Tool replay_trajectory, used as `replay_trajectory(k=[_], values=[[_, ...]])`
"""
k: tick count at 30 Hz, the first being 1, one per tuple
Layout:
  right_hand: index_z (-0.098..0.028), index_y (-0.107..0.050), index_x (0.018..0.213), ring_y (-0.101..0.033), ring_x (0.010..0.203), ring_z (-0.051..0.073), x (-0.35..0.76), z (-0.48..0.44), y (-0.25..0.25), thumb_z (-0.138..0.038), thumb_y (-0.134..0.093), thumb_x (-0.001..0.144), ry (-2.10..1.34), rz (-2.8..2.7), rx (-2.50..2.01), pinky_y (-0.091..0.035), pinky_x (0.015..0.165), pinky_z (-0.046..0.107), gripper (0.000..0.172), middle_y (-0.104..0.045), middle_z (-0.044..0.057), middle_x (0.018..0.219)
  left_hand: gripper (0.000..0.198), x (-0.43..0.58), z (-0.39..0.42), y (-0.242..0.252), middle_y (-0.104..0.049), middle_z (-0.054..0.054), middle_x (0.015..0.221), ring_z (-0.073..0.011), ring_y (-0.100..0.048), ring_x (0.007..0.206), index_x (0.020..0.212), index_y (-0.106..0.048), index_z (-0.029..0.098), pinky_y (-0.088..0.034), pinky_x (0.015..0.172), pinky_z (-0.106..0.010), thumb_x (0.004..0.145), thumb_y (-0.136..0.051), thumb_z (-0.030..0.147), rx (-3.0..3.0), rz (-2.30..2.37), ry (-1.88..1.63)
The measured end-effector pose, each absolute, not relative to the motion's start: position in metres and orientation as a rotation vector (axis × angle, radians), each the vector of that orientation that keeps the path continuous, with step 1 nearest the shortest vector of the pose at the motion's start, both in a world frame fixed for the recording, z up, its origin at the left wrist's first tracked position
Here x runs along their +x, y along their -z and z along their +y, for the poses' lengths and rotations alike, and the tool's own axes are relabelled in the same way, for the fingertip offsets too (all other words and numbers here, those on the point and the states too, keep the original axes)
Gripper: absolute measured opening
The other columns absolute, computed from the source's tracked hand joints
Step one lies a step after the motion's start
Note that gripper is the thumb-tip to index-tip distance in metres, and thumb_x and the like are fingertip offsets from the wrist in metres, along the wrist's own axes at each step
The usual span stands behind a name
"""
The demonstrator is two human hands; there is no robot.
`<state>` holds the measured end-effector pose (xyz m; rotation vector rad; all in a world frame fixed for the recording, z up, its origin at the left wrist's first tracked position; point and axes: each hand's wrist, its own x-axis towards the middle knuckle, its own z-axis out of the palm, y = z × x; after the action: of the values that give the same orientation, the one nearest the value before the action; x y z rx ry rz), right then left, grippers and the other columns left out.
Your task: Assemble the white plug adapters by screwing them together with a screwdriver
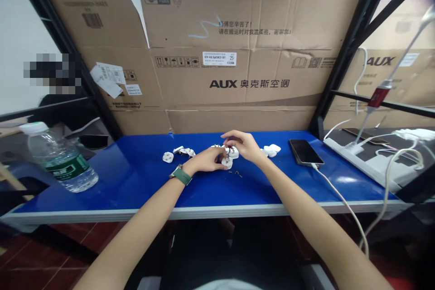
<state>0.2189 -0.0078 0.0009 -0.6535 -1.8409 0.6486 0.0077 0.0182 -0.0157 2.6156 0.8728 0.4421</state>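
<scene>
My left hand (210, 159), with a green-strapped watch (181, 174) at the wrist, is closed on a white plug part (227, 163) on the blue tabletop. Above it, my right hand (243, 145) pinches a small screwdriver (229, 148) with a reddish handle, its thin dark shaft pointing down at the plug part. My right fingers partly hide the handle. Several small brass-coloured pieces (236, 173) lie just in front of the hands. Another white plug piece (233, 152) sits right behind the held one.
More white plug pieces lie left (168, 157) and right (272, 149) of my hands. A water bottle (64, 158) stands at the left, and a phone (306, 152) with a white cable (340, 197) at the right. A cardboard panel (234, 99) backs the blue table (136, 190).
</scene>
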Motion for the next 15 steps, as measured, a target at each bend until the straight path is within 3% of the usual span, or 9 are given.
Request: replay_trajectory(k=[5, 9, 15], values=[[-0.020, -0.074, 0.108, -0.071, 0.081, 0.017, 0.218, -0.008, -0.001, -0.020, -0.062, 0.086, -0.694, -1.787, -0.693, -0.057, 0.081, 0.032, 0.025, -0.076, 0.004, 0.091, 0.033, 0.008, 0.018, 0.017, -0.068, -0.002, 0.088, -0.0204, -0.062, 0.077, 0.096, -0.062, 0.022, -0.042, 0.068, -0.030, 0.078, -0.079, 0.044, 2.626, 0.908, -0.459], [-0.021, -0.067, 0.119, -0.069, 0.079, 0.016, 0.215, -0.004, 0.003, -0.024, -0.062, 0.088, -0.659, -1.711, -0.721, -0.056, 0.082, 0.032, 0.031, -0.075, 0.004, 0.097, 0.032, 0.010, 0.019, 0.020, -0.069, -0.003, 0.092, -0.0219, -0.064, 0.079, 0.098, -0.062, 0.022, -0.041, 0.068, -0.030, 0.080, -0.077, 0.044, 2.666, 0.958, -0.497], [-0.022, -0.053, 0.125, -0.062, 0.075, 0.017, 0.240, 0.004, -0.008, -0.033, -0.042, 0.101, -0.407, -1.478, -0.847, -0.055, 0.078, 0.033, 0.029, -0.065, 0.004, 0.092, 0.027, 0.018, 0.020, 0.027, -0.067, -0.004, 0.093, -0.0229, -0.062, 0.083, 0.098, -0.060, 0.023, -0.041, 0.069, -0.031, 0.088, -0.069, 0.046, 2.755, 1.084, -0.606]])
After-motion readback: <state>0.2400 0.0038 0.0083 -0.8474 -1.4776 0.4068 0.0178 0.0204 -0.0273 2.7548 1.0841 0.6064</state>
